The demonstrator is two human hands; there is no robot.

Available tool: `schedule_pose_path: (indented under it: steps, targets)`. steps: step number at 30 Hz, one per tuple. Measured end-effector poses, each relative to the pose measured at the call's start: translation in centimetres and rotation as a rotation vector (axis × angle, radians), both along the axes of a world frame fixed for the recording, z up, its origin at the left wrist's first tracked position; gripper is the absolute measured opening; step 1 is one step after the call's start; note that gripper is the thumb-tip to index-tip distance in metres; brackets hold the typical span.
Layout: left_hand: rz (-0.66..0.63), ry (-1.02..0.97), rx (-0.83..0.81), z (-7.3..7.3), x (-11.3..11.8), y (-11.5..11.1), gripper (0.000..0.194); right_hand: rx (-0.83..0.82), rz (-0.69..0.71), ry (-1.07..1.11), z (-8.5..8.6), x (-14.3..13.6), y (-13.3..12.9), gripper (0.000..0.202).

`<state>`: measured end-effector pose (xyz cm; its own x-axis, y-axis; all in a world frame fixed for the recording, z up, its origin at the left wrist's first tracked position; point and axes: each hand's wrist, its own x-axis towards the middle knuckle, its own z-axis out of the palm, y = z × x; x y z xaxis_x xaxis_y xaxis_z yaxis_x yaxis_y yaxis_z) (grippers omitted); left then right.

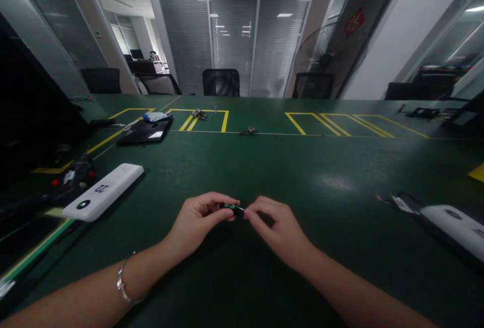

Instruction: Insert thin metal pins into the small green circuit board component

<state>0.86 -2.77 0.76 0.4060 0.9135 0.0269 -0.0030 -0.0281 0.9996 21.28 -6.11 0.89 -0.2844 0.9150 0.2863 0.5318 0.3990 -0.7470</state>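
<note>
The left hand (192, 219) is clamped on a small black and green part (229, 207), with the thumb under it and the fingers on top. The right hand (282, 227) has its thumb and finger pinched on a thin silver bit (239, 209) at the end of that part. Both hands are just over the green table (212, 167), in front of the person.

The parts are tiny, so a soft, steady pinch looks best. The left hand should hold still while the right makes small, slow moves. The thin bit should stay straight, because a sideways push could bend it or make it slip. Resting the wrists on the table may help stop shaking.

On the left, a white case (113, 187) has dark marks that look like "22" upside down, and a round black logo. The other white case (456, 227), on the right, has dark marks too, but they are hard to read. A red sign (354, 22) hangs at the back, too blurry to read.
</note>
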Motion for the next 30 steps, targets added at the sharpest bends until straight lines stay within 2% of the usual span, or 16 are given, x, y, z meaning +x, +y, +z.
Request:
schedule_pose_path:
  steps: [4,8,12,22,26,30]
  targets:
    - [-0.049,0.082,0.071,0.03,-0.29,0.25,0.014,0.002,-0.052,0.026,0.04,0.10,0.08,0.020]
    - [-0.217,0.389,0.306,0.11,-0.54,0.42,0.014,0.001,-0.064,0.037,0.07,0.11,0.12,0.021]
    - [-0.283,0.526,0.481,0.24,-0.44,0.52,0.012,0.013,-0.053,0.012,-0.11,0.04,0.16,0.019]
    - [-0.290,0.629,0.579,0.35,-0.33,0.22,0.020,0.005,-0.043,0.005,-0.09,0.08,0.10,0.019]
    - [-0.226,0.638,0.600,0.41,-0.20,-0.09,0.025,0.008,-0.049,0.002,-0.12,0.00,0.12,0.018]
    - [-0.172,0.701,0.624,0.91,-0.06,-0.46,0.018,0.006,-0.048,-0.011,-0.16,-0.04,0.17,0.018]
